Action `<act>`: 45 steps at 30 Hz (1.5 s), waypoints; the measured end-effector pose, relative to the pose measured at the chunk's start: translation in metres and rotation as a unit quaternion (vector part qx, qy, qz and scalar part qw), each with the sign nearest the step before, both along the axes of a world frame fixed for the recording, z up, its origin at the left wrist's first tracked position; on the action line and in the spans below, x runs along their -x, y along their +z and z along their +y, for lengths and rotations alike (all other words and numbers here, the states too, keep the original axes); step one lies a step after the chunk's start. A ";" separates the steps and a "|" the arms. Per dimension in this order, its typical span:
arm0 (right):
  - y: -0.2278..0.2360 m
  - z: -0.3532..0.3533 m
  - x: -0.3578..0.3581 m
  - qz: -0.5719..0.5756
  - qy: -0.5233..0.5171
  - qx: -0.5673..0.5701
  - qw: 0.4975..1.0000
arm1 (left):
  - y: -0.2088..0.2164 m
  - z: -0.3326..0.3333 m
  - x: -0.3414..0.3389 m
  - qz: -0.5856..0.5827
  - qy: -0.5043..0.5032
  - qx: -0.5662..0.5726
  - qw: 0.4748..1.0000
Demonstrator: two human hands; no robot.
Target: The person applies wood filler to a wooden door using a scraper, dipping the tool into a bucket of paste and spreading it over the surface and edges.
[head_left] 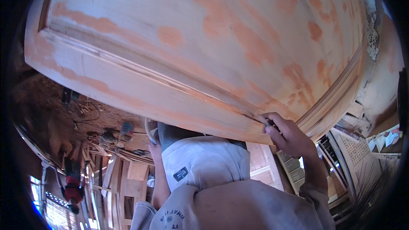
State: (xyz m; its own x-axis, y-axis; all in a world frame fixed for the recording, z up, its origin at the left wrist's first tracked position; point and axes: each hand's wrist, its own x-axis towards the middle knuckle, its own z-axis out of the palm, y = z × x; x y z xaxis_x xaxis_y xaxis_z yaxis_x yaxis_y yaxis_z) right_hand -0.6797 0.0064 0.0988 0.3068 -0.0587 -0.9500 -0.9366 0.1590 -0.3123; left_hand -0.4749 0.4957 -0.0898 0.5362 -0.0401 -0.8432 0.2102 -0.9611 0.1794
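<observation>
A large pale wooden panel with patches of orange filler spans the upper view. A raised moulding runs along its near side and meets another moulding at the right. My right hand is at the near moulding, close to that corner, with its fingers closed in a pinch. Something small sits at the fingertips, too hidden to name. My left forearm reaches up to the panel's near edge, by a pale curved thing. The panel hides the fingers of my left hand.
On the dirt floor at left are a blue can and cables. Lengths of wood stand below it, near a person in red. At right are a rough wall, wooden frames and a grey drawer-like unit.
</observation>
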 end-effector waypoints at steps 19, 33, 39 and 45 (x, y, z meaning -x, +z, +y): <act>-0.072 -0.038 -0.070 -0.309 0.531 0.319 0.721 | -0.014 0.032 0.207 -0.058 0.139 0.052 0.987; -0.075 -0.027 -0.065 -0.304 0.537 0.357 0.701 | -0.011 0.015 0.205 -0.050 0.173 0.058 0.982; -0.068 -0.030 -0.070 -0.331 0.521 0.328 0.715 | -0.014 0.019 0.210 -0.045 0.204 0.087 0.974; -0.068 -0.029 -0.070 -0.325 0.530 0.337 0.707 | 0.003 -0.010 0.194 -0.037 0.195 0.064 0.978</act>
State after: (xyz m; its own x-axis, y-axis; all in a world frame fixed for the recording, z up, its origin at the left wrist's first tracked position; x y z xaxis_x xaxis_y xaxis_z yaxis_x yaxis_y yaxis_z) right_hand -0.6093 -0.0229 0.0309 0.8770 0.1597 -0.4532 -0.0408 -0.9150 -0.4013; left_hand -0.6692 0.4856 -0.0865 0.5916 0.0770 -0.8025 0.5377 -0.7794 0.3216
